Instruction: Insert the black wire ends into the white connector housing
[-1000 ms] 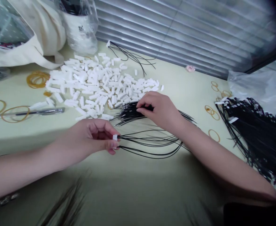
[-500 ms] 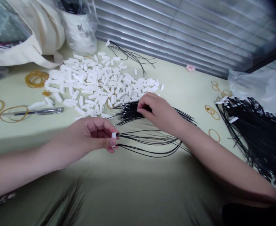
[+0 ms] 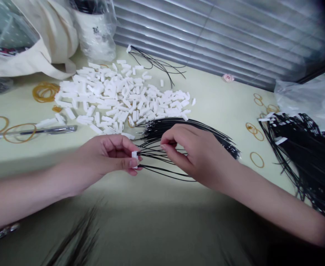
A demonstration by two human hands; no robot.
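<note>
Bench inventory, head view:

- L hand point(image 3: 107, 157): thumb + forefinger pinched on a small white connector point(image 3: 134, 155), held just above the table point(image 3: 220, 107). Several thin black wires point(image 3: 162, 171) run from connector to the right, looping under the other hand.
- R hand point(image 3: 195, 151): fingertips drawn narrow, pinching one black wire point(image 3: 153, 152) close to the connector; wire end sits just beside the connector's face, contact w/ it can't be told. Hand partly covers the loose wire bundle.
- Loose wire bundle point(image 3: 184, 127): black, stripped ends fanned toward the connector pile, lying on table just behind R hand.
- Pile of white connectors point(image 3: 118, 98): scattered, many pcs, beyond both hands, mid-table.
- Large heap of black wires w/ white connectors fitted point(image 3: 303, 151): far right, near a clear plastic bag point(image 3: 309, 99).
- Rubber bands point(image 3: 44, 91): stacked at left; others single on left and right of table.
- Pen point(image 3: 29, 132): lying flat, left, across one band.
- Cloth bag point(image 3: 34, 40) + wrapped white cup point(image 3: 95, 29): back left.
- Few stray wires point(image 3: 156, 64) by the blinds point(image 3: 220, 33).
</note>
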